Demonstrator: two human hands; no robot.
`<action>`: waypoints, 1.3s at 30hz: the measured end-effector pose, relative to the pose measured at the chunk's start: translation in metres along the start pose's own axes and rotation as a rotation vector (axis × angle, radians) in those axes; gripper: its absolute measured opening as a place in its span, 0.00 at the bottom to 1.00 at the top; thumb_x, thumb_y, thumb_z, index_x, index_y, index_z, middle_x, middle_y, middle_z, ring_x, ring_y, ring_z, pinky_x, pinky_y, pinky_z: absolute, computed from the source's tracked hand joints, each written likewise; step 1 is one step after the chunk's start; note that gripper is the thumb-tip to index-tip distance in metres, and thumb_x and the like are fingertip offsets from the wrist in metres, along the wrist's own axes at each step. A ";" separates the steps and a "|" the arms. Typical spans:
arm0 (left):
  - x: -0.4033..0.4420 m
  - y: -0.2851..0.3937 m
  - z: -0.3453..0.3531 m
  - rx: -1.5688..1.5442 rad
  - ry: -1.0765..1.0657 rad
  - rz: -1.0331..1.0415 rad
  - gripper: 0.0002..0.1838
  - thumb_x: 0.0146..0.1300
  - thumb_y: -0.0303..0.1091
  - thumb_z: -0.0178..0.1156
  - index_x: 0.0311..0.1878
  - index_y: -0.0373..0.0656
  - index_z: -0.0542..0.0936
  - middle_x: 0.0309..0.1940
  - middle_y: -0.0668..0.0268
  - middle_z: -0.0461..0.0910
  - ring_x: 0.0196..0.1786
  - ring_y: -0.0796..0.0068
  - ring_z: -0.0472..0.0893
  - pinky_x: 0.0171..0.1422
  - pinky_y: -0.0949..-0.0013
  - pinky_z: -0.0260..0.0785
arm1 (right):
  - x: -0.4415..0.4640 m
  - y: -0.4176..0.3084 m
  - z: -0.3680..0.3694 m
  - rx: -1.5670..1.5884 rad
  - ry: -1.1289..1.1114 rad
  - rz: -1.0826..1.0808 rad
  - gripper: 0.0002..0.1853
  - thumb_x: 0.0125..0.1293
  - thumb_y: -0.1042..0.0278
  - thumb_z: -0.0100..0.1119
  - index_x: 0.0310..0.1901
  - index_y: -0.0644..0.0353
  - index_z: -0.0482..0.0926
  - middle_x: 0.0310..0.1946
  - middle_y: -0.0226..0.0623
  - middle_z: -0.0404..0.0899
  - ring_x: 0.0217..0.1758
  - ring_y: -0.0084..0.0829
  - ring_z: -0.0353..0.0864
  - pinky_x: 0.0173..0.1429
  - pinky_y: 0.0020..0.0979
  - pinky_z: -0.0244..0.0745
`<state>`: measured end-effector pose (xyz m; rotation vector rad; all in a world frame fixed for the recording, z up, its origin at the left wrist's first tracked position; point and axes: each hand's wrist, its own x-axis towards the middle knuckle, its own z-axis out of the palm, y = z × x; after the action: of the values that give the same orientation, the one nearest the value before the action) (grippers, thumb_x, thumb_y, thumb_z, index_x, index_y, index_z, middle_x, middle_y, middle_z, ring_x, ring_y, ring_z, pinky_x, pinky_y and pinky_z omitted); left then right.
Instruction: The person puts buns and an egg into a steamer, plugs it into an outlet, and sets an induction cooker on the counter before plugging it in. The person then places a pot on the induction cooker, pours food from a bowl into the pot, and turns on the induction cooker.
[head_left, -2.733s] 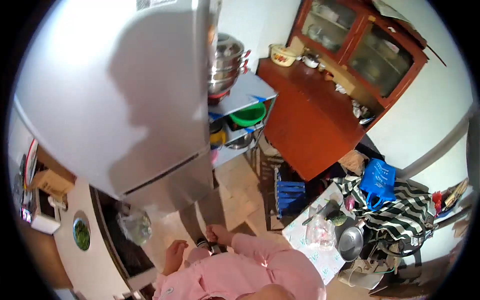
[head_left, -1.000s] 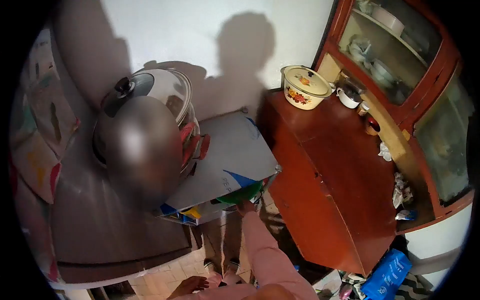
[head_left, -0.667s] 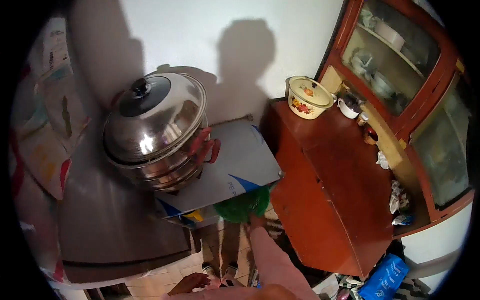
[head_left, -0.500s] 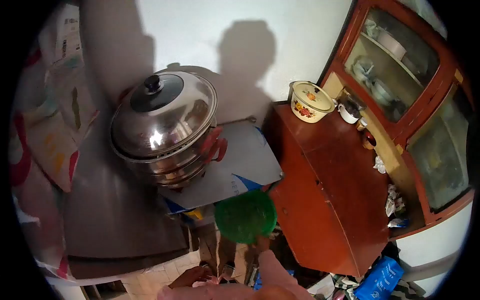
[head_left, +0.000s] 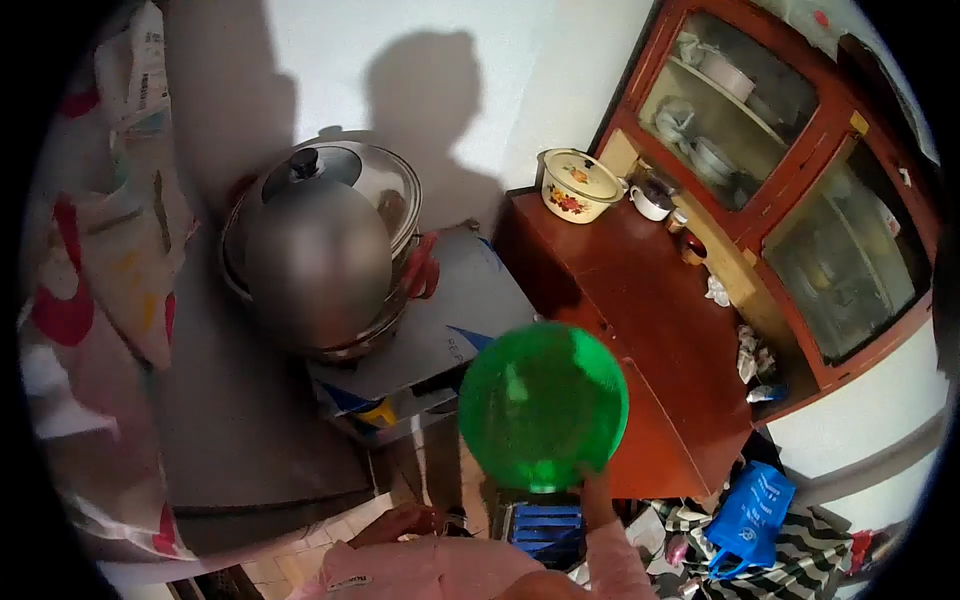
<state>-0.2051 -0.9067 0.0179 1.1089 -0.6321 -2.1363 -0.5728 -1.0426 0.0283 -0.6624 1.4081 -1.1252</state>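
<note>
in my right hand point(head_left: 594, 486) i hold the green round container point(head_left: 540, 405) by its lower rim, the edge which is nearest to my body. the fingers are closed at this rim, but they are partly hidden, so i cannot tell how each one is placed. the container hangs in the air in front of me. in my view it covers a corner of the grey shelf point(head_left: 440, 320) and a part of the red cupboard point(head_left: 640, 280); whether it touches one of them, i cannot tell.

my left hand point(head_left: 402, 522) is low, just in front of the pink clothing point(head_left: 430, 570). it is dark and small there, so i cannot tell if its grip is wide or narrow.

on the top of the shelf stands the steel steamer pot point(head_left: 320, 262), with its lid on and with red handles at the side; the middle of it is blurred for me. a patterned enamel pot point(head_left: 580, 186), also with a lid, stands on the cupboard, close to the wall. below the container i see the blue slatted seat point(head_left: 546, 530), near my right sleeve point(head_left: 612, 548). farther to the right, the blue bag point(head_left: 752, 515) lies on the striped cloth point(head_left: 800, 560).
</note>
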 end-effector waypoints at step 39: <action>0.325 0.026 -0.153 0.117 0.653 -0.132 0.23 0.62 0.43 0.53 0.57 0.41 0.68 0.52 0.56 0.71 0.57 0.63 0.71 0.55 0.65 0.65 | 0.414 0.218 0.123 -0.576 -0.317 -0.108 0.17 0.67 0.57 0.46 0.42 0.65 0.74 0.36 0.42 0.78 0.29 0.34 0.77 0.31 0.34 0.73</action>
<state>-0.2104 -1.1780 -0.2183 1.8359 -0.3810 -1.6933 -0.4842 -1.3590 -0.3264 -1.2795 1.4305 -0.6453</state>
